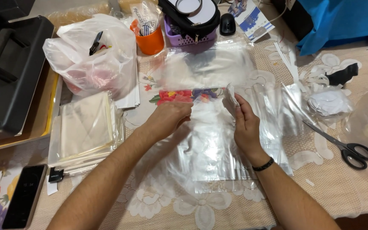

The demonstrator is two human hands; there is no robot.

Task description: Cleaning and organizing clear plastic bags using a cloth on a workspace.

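clear plastic bag (211,149) | orange cup (150,42) | black-handled scissors (341,146) | cream lace tablecloth (333,187) | purple basket (188,40)

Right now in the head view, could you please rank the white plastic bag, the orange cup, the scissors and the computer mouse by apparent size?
1. White plastic bag, clearly largest.
2. Scissors; they lie nearer the camera, so their lead over the cup is unsure.
3. Orange cup.
4. Computer mouse, smallest.

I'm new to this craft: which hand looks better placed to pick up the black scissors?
Probably the right hand. The scissors lie on the lace tablecloth on its side, with nothing between. The left hand would have to cross over the clear plastic bag.
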